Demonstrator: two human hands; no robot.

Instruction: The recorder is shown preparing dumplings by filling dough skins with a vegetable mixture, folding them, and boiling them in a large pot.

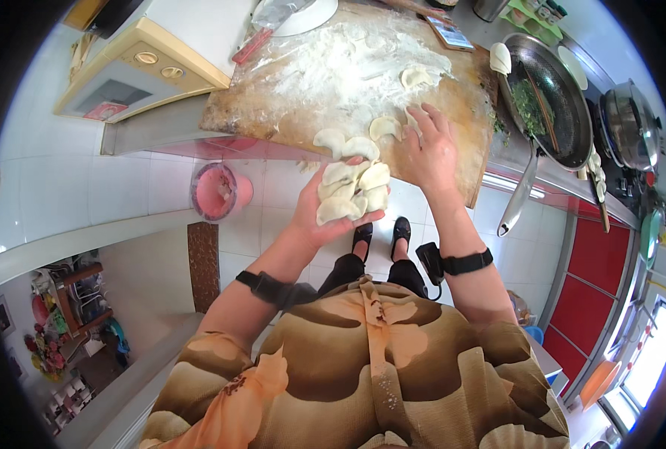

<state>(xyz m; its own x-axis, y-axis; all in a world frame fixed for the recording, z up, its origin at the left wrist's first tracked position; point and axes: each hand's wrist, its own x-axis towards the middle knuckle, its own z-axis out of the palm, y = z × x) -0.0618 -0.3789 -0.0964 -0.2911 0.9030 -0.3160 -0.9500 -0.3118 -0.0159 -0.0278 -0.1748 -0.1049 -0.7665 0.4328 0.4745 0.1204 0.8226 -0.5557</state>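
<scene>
A pile of uncooked dumplings (341, 207) rests on the palm of my left hand (309, 219), just off the near edge of a floured wooden board (240, 115). My right hand (437, 154) reaches over the board, its fingertips at a pale dumpling (412, 119) that they partly hide. Whether they grip it I cannot tell. Just left of those fingers lies a crescent dumpling (385, 128). Two more, a dumpling (361, 147) and another dumpling (329, 138), sit by the board's edge above my left hand. Farther back is a lone dumpling (416, 77) beside the loose flour (350, 67).
Right of the board, a frying pan (577, 112) holds chopped greens (526, 104) and chopsticks; its handle (521, 196) juts over the counter edge. A phone (450, 32) and a red-handled cleaver (254, 45) lie at the back. A yellowish appliance (142, 73) stands left, above a pink bin (221, 191).
</scene>
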